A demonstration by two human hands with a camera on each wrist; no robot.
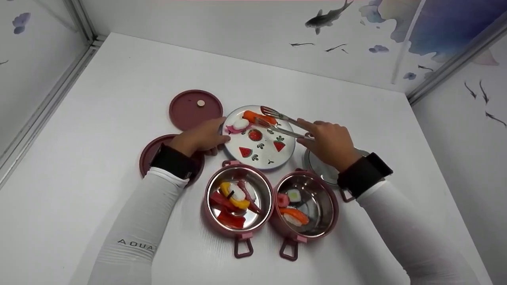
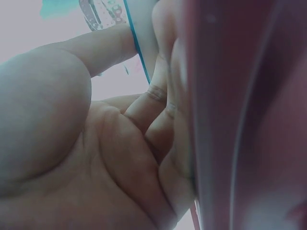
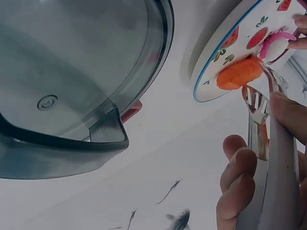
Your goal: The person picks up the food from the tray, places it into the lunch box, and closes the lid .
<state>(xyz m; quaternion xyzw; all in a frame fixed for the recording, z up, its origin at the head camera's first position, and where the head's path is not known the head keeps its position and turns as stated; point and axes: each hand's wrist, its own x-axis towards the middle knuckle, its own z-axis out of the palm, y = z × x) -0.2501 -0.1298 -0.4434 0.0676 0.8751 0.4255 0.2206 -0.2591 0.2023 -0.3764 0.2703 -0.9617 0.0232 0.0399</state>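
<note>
My left hand (image 1: 203, 136) holds the left rim of a white plate (image 1: 264, 161) printed with fruit, its thumb over the edge and its fingers beneath. In my right hand (image 1: 330, 144) is a pair of metal food tongs (image 3: 283, 163), gripped by pale handles. Their slotted tips stand apart at an orange toy food piece (image 3: 237, 74) on the plate's far side; whether both tips touch it I cannot tell. Left of that piece lies a white-and-pink toy sushi (image 1: 240, 125). In the left wrist view, a blurred dark red surface (image 2: 249, 115) hides part of the fingers.
Two pots stand nearer me: the left pot (image 1: 209, 211) holds yellow, white and red toy food, the right pot (image 1: 334, 211) several toy sushi pieces. Dark red lids (image 1: 186, 113) lie left. A clear lidlike container (image 3: 96, 62) is under my right wrist. Walls enclose the table.
</note>
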